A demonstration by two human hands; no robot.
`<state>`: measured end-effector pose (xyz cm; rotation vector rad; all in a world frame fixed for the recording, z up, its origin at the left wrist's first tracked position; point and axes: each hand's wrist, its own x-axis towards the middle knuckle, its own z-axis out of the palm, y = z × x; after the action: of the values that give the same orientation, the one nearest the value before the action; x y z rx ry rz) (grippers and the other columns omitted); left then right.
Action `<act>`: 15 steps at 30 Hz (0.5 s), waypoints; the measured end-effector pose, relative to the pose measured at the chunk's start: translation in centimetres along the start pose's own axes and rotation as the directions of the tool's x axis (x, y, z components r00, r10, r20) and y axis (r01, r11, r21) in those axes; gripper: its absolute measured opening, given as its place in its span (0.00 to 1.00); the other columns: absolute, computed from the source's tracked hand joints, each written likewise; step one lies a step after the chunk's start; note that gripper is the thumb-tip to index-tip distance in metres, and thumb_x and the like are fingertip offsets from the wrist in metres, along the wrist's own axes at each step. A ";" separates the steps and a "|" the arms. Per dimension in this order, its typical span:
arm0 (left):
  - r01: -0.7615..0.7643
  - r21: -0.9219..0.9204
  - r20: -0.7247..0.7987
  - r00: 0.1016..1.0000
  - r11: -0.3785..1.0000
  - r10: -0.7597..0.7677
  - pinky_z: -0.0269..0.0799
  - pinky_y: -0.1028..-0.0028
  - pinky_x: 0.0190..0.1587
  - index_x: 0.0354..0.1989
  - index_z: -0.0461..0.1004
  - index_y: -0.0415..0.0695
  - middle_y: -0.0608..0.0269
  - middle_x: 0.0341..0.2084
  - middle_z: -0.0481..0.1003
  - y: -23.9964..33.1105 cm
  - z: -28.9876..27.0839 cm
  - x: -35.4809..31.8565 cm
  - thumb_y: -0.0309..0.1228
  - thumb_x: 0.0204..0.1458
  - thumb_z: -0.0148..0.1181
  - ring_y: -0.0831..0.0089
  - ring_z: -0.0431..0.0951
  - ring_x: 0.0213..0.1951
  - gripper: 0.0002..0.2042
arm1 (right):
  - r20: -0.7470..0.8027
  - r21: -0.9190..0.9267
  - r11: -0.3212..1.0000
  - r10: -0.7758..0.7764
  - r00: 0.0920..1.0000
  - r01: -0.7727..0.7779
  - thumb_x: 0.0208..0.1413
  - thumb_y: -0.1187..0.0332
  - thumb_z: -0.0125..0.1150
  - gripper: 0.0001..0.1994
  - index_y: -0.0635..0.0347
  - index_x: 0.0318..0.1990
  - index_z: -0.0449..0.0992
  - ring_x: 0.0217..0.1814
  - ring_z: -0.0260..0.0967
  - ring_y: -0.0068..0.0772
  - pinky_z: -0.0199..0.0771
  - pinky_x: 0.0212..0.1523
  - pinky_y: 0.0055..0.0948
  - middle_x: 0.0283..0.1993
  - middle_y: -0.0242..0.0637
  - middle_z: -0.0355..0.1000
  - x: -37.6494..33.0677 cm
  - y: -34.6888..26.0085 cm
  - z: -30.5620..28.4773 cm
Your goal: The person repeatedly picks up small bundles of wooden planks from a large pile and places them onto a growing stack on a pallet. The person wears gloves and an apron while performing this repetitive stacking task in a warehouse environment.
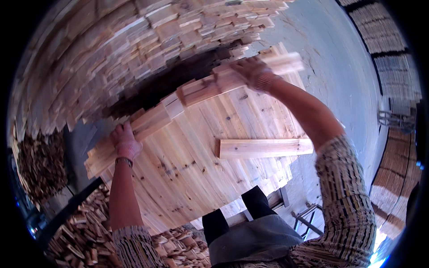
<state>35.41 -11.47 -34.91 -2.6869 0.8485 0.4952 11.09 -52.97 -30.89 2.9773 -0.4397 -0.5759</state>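
Note:
A surface of pale, knotty wooden boards (187, 165) lies in front of me, with a row of short boards along its far edge. My left hand (126, 140), in a thin glove with a dark band at the wrist, grips a short wooden board (153, 121) at the left of that row. At the far right my right hand (254, 73), also gloved and blurred by motion, has its fingers over another wooden board (286, 64). Between them are more short boards (201, 90). A single loose plank (266, 148) rests crosswise on the right part of the surface.
A large stack of boards (147, 40) rises beyond the far edge, with a dark gap before it. Wood offcuts (85, 228) lie heaped at the lower left. Slatted stacks (380, 35) line the right side. A metal frame (308, 219) stands at the lower right.

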 end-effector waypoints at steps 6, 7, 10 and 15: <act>-0.032 0.071 -0.034 0.999 0.997 0.034 0.55 0.55 0.66 0.65 0.58 0.51 0.52 0.56 0.66 -1.0 1.6 0.4 0.45 0.32 0.77 0.51 0.63 0.61 0.48 | -0.114 -0.165 0.967 -0.213 0.970 0.193 0.62 0.68 0.45 0.23 0.33 0.64 0.66 0.51 0.75 0.46 0.79 0.41 0.47 0.53 0.35 0.73 6.3 0.4 4.9; -0.029 0.061 -0.056 0.998 0.998 0.032 0.55 0.56 0.66 0.65 0.58 0.51 0.52 0.56 0.66 -1.2 1.8 0.3 0.44 0.31 0.78 0.51 0.64 0.60 0.49 | -0.169 -0.112 0.971 -0.229 0.959 0.212 0.63 0.66 0.47 0.19 0.35 0.60 0.70 0.51 0.75 0.46 0.78 0.41 0.46 0.50 0.36 0.74 6.4 0.4 4.5; 0.040 0.079 0.018 0.999 0.996 -0.042 0.55 0.57 0.66 0.67 0.56 0.51 0.51 0.57 0.64 0.0 -0.3 -0.2 0.38 0.30 0.75 0.51 0.64 0.58 0.49 | -0.018 -0.005 0.992 -0.129 0.991 0.129 0.63 0.61 0.49 0.19 0.36 0.61 0.70 0.55 0.73 0.46 0.76 0.50 0.45 0.53 0.36 0.73 5.6 0.4 1.5; -0.013 0.045 0.003 1.000 0.999 0.013 0.56 0.55 0.66 0.67 0.55 0.49 0.49 0.57 0.63 -0.2 0.4 -0.2 0.35 0.31 0.73 0.49 0.64 0.59 0.48 | 0.005 -0.012 0.990 -0.143 0.990 0.143 0.62 0.64 0.49 0.23 0.33 0.65 0.66 0.59 0.71 0.43 0.73 0.55 0.44 0.58 0.35 0.70 3.6 3.4 2.0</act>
<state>35.31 -11.11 -35.16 -2.6410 0.8664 0.4770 12.61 -57.31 -33.57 3.0136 -0.2223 -0.5952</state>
